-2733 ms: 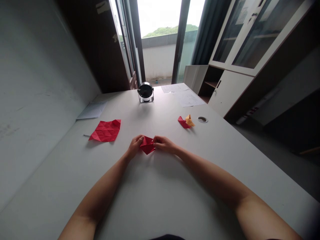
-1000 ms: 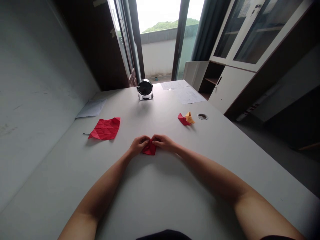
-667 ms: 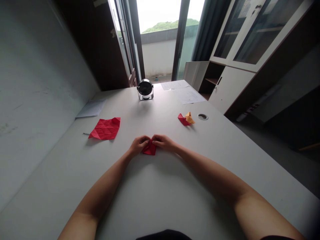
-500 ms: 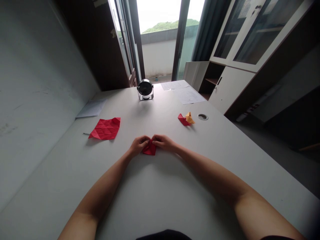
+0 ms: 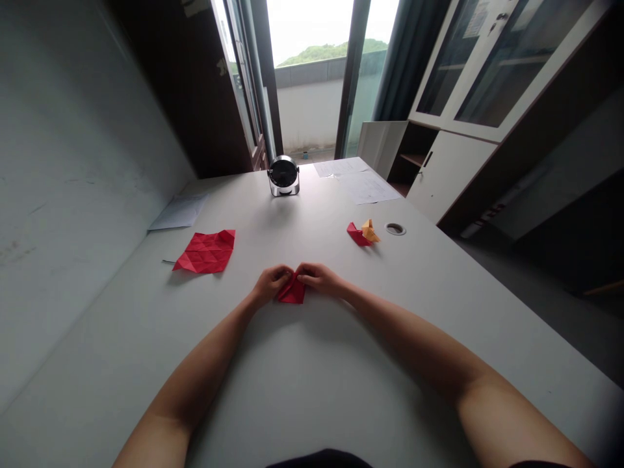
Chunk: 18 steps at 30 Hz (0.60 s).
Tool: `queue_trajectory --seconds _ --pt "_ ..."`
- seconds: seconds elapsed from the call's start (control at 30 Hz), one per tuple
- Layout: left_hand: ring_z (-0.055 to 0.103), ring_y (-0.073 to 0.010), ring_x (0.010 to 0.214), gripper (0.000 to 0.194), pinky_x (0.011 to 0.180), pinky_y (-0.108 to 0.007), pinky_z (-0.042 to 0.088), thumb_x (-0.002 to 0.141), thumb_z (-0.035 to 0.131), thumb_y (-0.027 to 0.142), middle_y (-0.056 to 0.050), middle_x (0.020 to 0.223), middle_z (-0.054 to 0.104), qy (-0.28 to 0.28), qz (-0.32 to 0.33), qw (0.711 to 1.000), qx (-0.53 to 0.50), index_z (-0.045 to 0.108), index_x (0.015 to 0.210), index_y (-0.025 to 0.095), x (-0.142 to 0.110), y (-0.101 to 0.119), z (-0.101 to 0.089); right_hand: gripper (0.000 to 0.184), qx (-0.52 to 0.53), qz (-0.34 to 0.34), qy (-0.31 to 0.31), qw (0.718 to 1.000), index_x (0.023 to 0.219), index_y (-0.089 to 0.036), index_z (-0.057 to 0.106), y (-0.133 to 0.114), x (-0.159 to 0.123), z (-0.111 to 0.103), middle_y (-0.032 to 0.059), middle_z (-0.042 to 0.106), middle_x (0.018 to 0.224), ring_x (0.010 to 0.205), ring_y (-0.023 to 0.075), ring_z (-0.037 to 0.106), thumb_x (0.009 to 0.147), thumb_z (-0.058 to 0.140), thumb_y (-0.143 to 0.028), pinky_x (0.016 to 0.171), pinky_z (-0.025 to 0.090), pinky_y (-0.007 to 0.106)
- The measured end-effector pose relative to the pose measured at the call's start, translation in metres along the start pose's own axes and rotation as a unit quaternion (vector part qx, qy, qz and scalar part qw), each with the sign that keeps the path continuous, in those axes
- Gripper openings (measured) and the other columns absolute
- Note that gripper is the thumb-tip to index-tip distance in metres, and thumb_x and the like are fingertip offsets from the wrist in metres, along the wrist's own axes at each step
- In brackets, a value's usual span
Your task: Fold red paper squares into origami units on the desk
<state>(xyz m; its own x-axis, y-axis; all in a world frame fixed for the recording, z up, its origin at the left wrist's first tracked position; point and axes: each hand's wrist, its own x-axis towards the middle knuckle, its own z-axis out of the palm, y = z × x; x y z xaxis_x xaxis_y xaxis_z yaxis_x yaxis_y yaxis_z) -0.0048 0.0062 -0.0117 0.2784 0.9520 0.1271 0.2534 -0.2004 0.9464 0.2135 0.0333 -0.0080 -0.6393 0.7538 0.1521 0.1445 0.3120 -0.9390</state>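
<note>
A small folded piece of red paper (image 5: 293, 293) lies on the white table between my hands. My left hand (image 5: 271, 284) pinches its left side, thumb pointing inward. On the other side my right hand (image 5: 320, 278) is closed on its upper right part. The fingertips of both hands nearly meet at the paper's top, and they cover part of the folds there. A larger creased sheet of red paper (image 5: 207, 251) rests to the left, with a thin dark stick-like thing (image 5: 168, 261) poking out from its left edge.
Red and orange folded paper figures (image 5: 363, 233) sit at the right, beside a round cable hole (image 5: 395, 229). A small round fan-like device (image 5: 283, 177) stands at the back. White sheets (image 5: 368, 185) lie at the back right, more papers (image 5: 179, 211) by the left wall.
Both hands stay in nearly the same place. The lower part of the red paper between them has shifted very slightly, and a bit more of its right side shows.
</note>
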Motion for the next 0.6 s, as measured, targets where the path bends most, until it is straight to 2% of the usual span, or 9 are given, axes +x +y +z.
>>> queue_trajectory --seconds 0.13,0.33,0.5,0.6 --pt "0.061 -0.0163 0.073 0.024 0.069 -0.026 0.048 0.086 0.062 0.038 -0.004 0.082 0.071 0.012 0.014 1.0 0.016 0.073 0.094 0.017 -0.001 0.003 0.001 0.03 0.009 0.004 0.002 1.0 0.095 -0.017 0.067 -0.002 -0.001 0.0 0.0013 0.064 0.08 0.074 0.0153 0.054 0.087 0.06 -0.045 0.069 0.044 0.026" --pt "0.059 -0.0161 0.076 0.02 0.075 -0.028 0.047 0.09 0.06 0.035 -0.003 0.085 0.071 0.085 0.071 0.99 0.083 0.073 0.093 0.021 -0.007 0.018 0.003 0.034 0.042 -0.008 0.035 0.998 0.102 -0.018 0.062 -0.006 -0.002 0.0 0.0023 0.065 0.085 0.074 0.0153 0.055 0.088 0.061 -0.049 0.067 0.045 0.026" --pt "0.059 -0.0155 0.073 0.021 0.074 -0.028 0.046 0.092 0.058 0.035 -0.003 0.084 0.07 0.115 0.082 0.982 0.123 0.072 0.097 0.021 -0.012 0.027 0.005 0.032 0.004 0.007 0.052 0.999 0.091 -0.017 0.065 -0.003 -0.001 0.0 0.0022 0.064 0.079 0.072 0.0155 0.054 0.087 0.061 -0.048 0.067 0.043 0.027" --pt "0.058 -0.015 0.07 0.02 0.072 -0.027 0.046 0.091 0.059 0.035 -0.002 0.079 0.069 0.131 0.079 0.982 0.111 0.07 0.1 0.022 -0.012 0.028 0.005 0.031 -0.007 0.013 0.055 0.998 0.086 -0.016 0.065 0.0 0.0 0.001 0.0016 0.063 0.075 0.069 0.0151 0.052 0.086 0.061 -0.047 0.065 0.042 0.027"
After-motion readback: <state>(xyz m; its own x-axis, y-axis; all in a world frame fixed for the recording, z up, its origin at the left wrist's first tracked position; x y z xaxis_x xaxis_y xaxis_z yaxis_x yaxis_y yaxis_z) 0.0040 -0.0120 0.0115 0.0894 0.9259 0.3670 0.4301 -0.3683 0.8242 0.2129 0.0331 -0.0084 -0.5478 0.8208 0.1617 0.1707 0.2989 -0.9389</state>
